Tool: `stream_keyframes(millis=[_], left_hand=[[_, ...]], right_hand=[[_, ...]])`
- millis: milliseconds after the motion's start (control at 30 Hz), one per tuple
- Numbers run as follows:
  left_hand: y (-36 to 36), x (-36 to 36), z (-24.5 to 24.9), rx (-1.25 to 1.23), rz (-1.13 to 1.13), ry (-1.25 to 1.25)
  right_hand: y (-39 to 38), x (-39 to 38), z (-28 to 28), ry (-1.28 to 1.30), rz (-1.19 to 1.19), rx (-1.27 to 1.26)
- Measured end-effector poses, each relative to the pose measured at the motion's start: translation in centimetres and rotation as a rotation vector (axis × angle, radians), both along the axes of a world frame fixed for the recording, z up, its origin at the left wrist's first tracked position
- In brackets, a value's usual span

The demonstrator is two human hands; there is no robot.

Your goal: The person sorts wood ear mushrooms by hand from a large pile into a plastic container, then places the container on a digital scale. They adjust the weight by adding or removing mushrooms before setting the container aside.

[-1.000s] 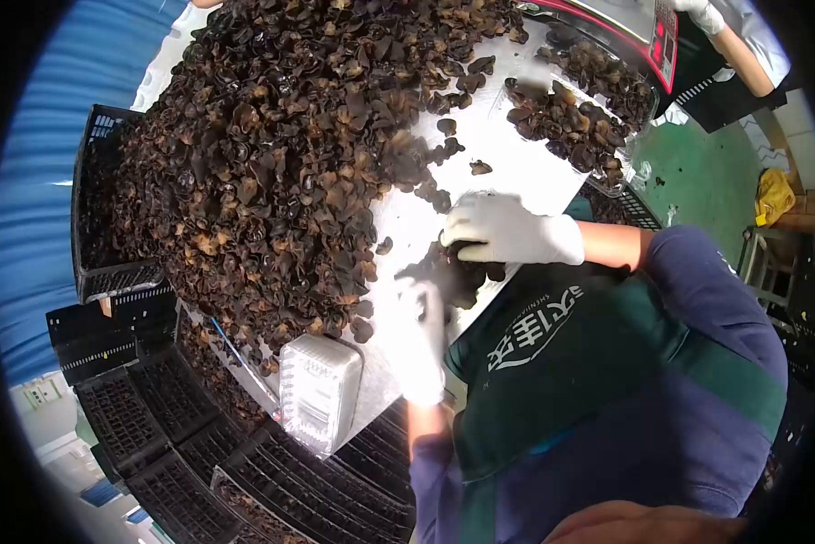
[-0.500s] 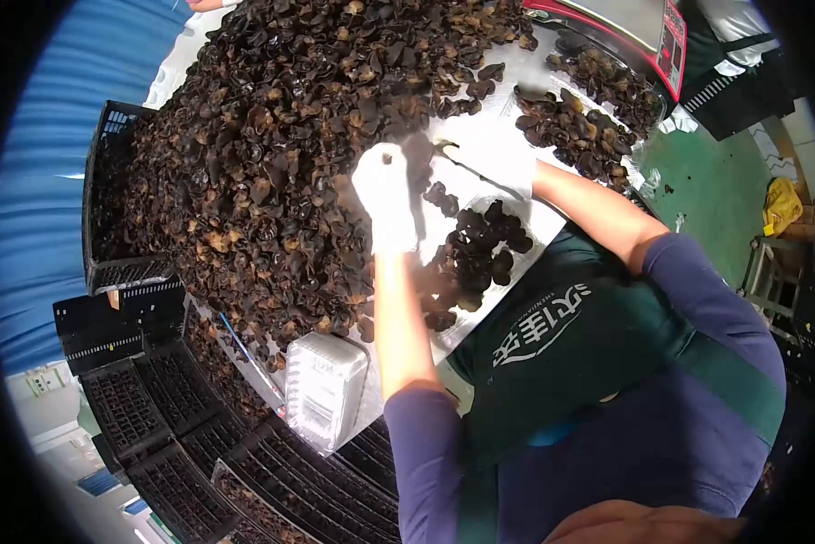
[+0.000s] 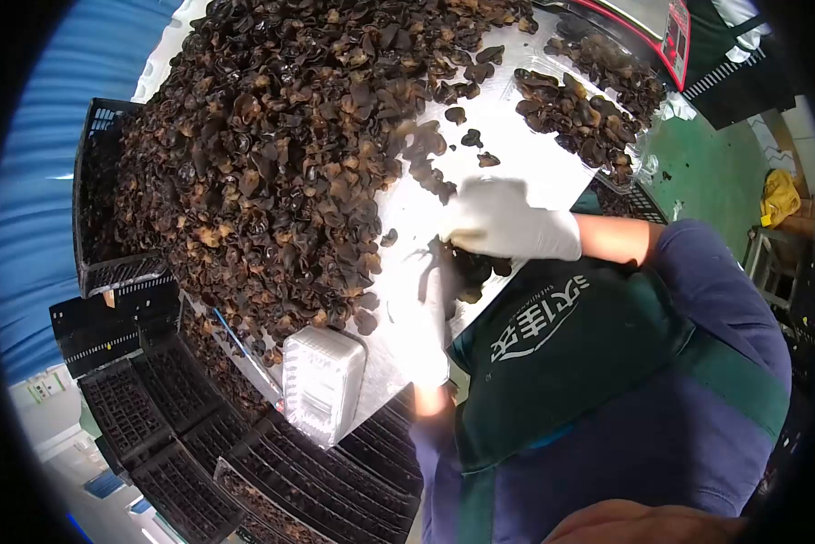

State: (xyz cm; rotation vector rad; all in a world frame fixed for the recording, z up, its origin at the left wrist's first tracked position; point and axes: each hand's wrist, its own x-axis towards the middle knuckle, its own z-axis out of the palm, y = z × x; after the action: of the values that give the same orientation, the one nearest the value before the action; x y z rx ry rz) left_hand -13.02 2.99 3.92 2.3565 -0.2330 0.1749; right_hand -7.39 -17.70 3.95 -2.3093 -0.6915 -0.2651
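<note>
Both my hands wear white gloves and close in on a small pile of dark wood ear mushrooms (image 3: 473,270) at the near edge of the metal table. My right hand (image 3: 514,222) curls over the top of this pile, fingers bent toward the left. Against its left side presses my left hand (image 3: 415,304), its outline partly washed out by glare. Part of the pile is hidden under the gloves. A few loose wood ear mushrooms (image 3: 472,138) lie just beyond. To the left rises a large heap of wood ear mushrooms (image 3: 262,163).
A stack of clear plastic trays (image 3: 324,385) stands at the table's near left corner. Filled trays of mushrooms (image 3: 580,118) sit at the right, before a red-edged scale (image 3: 675,45). Black crates (image 3: 176,390) stand at the lower left.
Both hands have come nearer my body, from the edge of the heap to the small pile. Several loose mushrooms now show on the table where the hands were.
</note>
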Motion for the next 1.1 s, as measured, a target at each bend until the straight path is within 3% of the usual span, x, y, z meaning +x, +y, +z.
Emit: stream_keyframes(millis=[33,100,133,200,233,333,400,433,500,533,600,667,733,767,800,833,867,900,967,1033,1100], left_hand=[[0.0,-0.3,0.3,-0.077,0.063,0.017],[0.4,-0.6,0.8,-0.172,0.088,0.059],[0.9,-0.6,0.8,-0.179,0.126,0.055],[1.9,-1.0,1.2,-0.124,0.189,0.03],[2.3,-1.2,1.0,-0.129,0.19,0.026],[3.1,-1.6,0.7,-0.302,0.301,0.074],[3.2,-2.0,0.3,-0.366,0.33,0.081],[3.3,-2.2,0.2,-0.429,0.365,0.097],[3.5,-2.5,0.5,-0.316,0.354,0.057],[3.7,-3.0,0.6,-0.197,0.336,0.028],[4.1,-3.7,0.0,-0.204,0.364,0.018],[5.0,-4.2,-1.1,-0.227,0.379,0.007],[5.7,-4.8,-1.9,-0.15,0.392,0.021],[6.1,-5.1,-2.0,-0.068,0.391,0.03],[6.4,-5.3,-2.0,-0.069,0.39,0.04],[6.4,-5.4,-2.0,-0.122,0.422,0.111],[6.4,-5.4,-2.1,-0.178,0.45,0.181],[6.2,-5.3,-2.5,-0.185,0.441,0.19],[5.9,-4.7,-2.8,-0.549,0.462,0.302],[5.3,-3.7,-2.5,-0.431,0.472,0.322],[4.8,-2.9,-1.8,-0.31,0.415,0.141]], right_hand=[[0.3,-0.6,-0.4,0.001,-0.004,-0.005],[0.4,-1.2,-1.0,0.003,0.35,-0.166],[0.1,-1.0,-0.6,0.001,0.351,-0.171],[-1.0,-0.2,0.5,-0.021,0.244,0.017],[-1.3,0.6,-1.1,0.019,0.06,0.07],[-2.1,5.2,-2.9,-0.033,0.037,0.202],[-1.7,6.9,-2.6,0.436,-0.07,0.277],[-1.2,8.0,-3.0,0.43,-0.065,0.274],[0.8,10.1,-4.9,-0.114,0.008,0.053],[2.4,11.4,-5.5,-0.272,-0.119,-0.116],[1.8,11.6,-5.5,-0.162,-0.066,-0.122],[0.6,10.1,-2.0,0.039,-0.062,-0.216],[-2.2,6.3,2.2,0.181,0.017,0.05],[-3.9,4.4,4.3,0.145,0.076,0.012],[-6.0,3.0,5.0,0.121,0.097,-0.381],[-8.2,1.8,6.5,0.402,0.164,-0.458],[-10.3,-0.2,7.6,0.364,0.226,-0.426],[-13.2,-1.4,6.6,0.408,0.278,-0.307],[-13.7,-2.7,7.8,0.565,0.114,-0.608],[-13.4,-3.8,3.0,0.369,-0.049,-0.329],[-11.5,-4.8,-0.9,0.347,-0.172,-0.359]])
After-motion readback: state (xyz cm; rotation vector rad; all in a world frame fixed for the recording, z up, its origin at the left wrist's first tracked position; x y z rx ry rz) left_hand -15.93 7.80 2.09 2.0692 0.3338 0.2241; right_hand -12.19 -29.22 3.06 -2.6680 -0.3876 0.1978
